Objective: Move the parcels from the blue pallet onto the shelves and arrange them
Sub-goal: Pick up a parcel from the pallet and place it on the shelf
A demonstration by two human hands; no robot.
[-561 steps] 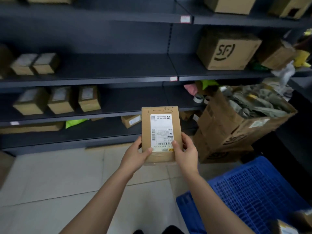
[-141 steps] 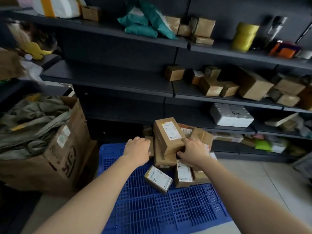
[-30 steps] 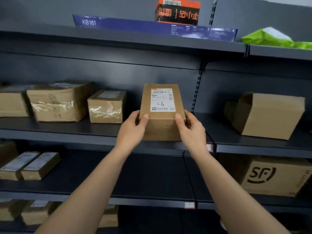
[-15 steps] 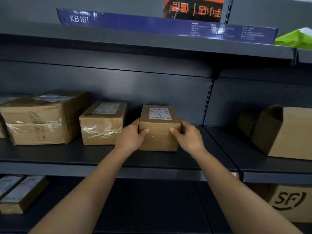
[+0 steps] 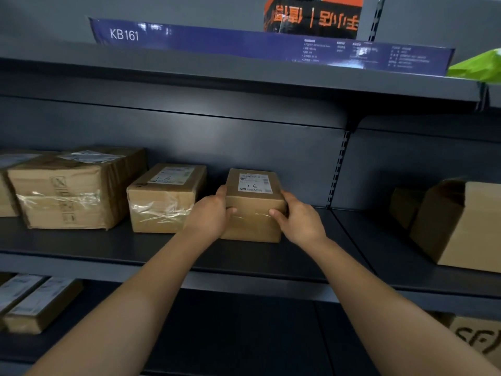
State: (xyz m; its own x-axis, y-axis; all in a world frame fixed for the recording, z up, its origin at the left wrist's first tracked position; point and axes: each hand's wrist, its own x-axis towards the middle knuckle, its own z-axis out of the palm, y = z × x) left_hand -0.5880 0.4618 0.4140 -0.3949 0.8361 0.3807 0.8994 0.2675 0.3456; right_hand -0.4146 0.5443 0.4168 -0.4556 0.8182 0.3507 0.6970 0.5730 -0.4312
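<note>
A small brown parcel (image 5: pixel 253 210) with a white label marked "1-6" sits flat on the dark middle shelf (image 5: pixel 244 256). My left hand (image 5: pixel 210 215) grips its left side, thumb on the front face. On the right side my right hand (image 5: pixel 296 219) grips it the same way. It stands just right of a taped parcel (image 5: pixel 162 199), also labelled on top. The blue pallet is out of view.
A larger taped box (image 5: pixel 73 188) stands further left. An open-ended carton (image 5: pixel 461 223) lies on the shelf bay to the right, past the slotted upright (image 5: pixel 337 169). A long blue KB161 box (image 5: pixel 244 44) lies on the shelf above. Flat parcels (image 5: pixel 29 302) lie on the shelf below.
Over the last second the parcel went from held upright in front of the shelf to lying flat on it, then slid a little deeper. Both hands stay on its sides.
</note>
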